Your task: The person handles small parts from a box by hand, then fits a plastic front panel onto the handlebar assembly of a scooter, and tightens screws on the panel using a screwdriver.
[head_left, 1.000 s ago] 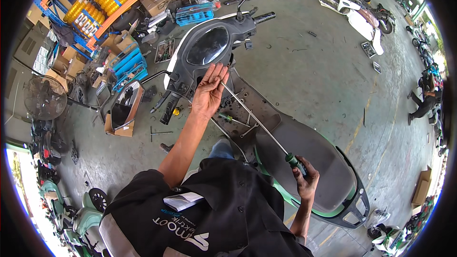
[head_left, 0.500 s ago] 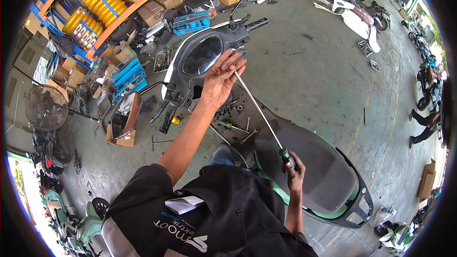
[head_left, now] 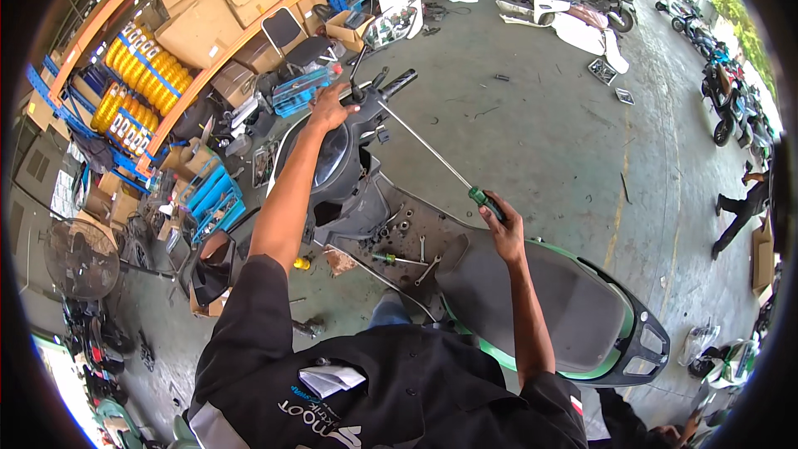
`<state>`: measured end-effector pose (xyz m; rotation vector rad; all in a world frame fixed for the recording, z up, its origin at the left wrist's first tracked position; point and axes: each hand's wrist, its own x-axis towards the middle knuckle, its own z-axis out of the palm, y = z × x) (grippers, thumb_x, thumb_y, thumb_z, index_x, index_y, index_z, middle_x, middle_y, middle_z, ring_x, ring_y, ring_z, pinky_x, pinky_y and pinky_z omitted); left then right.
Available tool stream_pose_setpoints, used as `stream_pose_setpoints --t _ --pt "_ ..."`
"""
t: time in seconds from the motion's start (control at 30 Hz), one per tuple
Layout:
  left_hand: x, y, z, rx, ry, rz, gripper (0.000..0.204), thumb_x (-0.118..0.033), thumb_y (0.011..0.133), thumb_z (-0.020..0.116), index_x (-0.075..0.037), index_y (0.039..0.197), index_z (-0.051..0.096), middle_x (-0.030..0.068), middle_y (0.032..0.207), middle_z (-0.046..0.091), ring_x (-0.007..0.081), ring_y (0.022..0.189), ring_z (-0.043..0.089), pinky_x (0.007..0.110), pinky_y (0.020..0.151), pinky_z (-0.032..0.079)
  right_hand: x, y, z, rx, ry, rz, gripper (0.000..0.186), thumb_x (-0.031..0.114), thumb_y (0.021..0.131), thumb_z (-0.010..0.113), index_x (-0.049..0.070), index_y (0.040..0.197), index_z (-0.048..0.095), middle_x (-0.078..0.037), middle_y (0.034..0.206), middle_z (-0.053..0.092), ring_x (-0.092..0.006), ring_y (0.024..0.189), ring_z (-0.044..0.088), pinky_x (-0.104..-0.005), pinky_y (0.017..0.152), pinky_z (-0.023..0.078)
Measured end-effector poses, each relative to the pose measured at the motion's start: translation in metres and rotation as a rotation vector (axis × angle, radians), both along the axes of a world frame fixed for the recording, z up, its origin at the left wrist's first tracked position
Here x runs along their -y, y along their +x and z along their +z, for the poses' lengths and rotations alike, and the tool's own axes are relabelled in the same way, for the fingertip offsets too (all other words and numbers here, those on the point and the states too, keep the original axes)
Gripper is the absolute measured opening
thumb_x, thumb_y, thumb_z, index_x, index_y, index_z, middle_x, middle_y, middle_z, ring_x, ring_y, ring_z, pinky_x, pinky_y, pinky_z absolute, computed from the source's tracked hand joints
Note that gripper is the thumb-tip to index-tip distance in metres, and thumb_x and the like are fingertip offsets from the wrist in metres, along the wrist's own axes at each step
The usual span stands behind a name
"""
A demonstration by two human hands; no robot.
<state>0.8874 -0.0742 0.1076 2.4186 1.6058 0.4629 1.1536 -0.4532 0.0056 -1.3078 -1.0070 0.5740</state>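
This is a motorbike repair workshop — a half-stripped green scooter [head_left: 532, 299] stands on the grey concrete floor [head_left: 549, 125], brown cardboard boxes [head_left: 199, 8] fill orange-and-blue shelves [head_left: 125, 41], and more parked motorbikes [head_left: 731, 91] wait nearby.

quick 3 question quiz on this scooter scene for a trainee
1. True or false: the right hand holds a long screwdriver by its green handle.
2. Where is the left hand? A) on the seat B) up at the handlebar C) on the floor
3. Fill in: loose wrenches and nuts lie on the scooter's ____, ahead of the seat.

Key
1. True; the shaft points toward the handlebar.
2. B; the left arm is stretched forward over the dash.
3. Footboard.
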Motion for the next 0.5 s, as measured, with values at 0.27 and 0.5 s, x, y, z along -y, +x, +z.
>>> stream_pose_setpoints --t 0.27,0.5 --pt "-0.009 0.02 -0.013 -0.024 0.068 -0.021 0.061 -0.036 0.081 0.08 -0.045 0.137 0.057 0.0056 0.154 0.047 0.0228 0.153 0.025 0.065 0.119 0.01 -0.056 0.042 0.009 0.067 -0.107 0.066 0.04 0.021 0.094 0.075 -0.001 0.126 0.064 -0.006 0.104 0.069 -0.011 0.095 0.057 -0.026 0.089 0.047" --pt "-0.001 0.019 -0.012 0.023 0.11 0.002 0.054 -0.041 0.081 0.08 -0.043 0.132 0.062 0.0071 0.148 0.054 0.022 0.153 0.025 0.067 0.118 0.01 -0.074 0.055 0.038 0.252 -0.144 0.114 0.041 0.022 0.09 0.078 0.004 0.125 0.066 -0.009 0.101 0.071 -0.0129 0.092 0.062 -0.0292 0.086 0.051"
